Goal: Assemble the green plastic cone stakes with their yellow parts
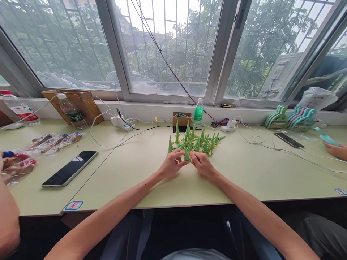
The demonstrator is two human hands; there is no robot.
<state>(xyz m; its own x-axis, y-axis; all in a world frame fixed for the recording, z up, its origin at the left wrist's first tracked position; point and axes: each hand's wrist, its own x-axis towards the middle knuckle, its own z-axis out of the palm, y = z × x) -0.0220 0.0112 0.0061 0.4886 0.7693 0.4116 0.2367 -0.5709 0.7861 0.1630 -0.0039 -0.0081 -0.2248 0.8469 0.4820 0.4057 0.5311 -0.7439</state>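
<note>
A cluster of green cone-shaped pieces (202, 134) with small yellow parts at their bases stands on the table in front of me. At its near edge, one green cone-shaped piece (187, 155) is between my two hands. My left hand (173, 163) has its fingers curled against the left side of this piece. My right hand (202, 163) is closed in a pinch at its right side, close to the base. The fingertips partly hide the lower part of the piece.
Behind the cluster stand a small cardboard box (182, 118) and a green-labelled bottle (198, 110). Phones (71, 168) and white cables (284, 148) lie on both sides. Wrapped items (58, 142) are at left, green hangers (277, 117) at right. Another person's hand (336, 150) holds a blue item.
</note>
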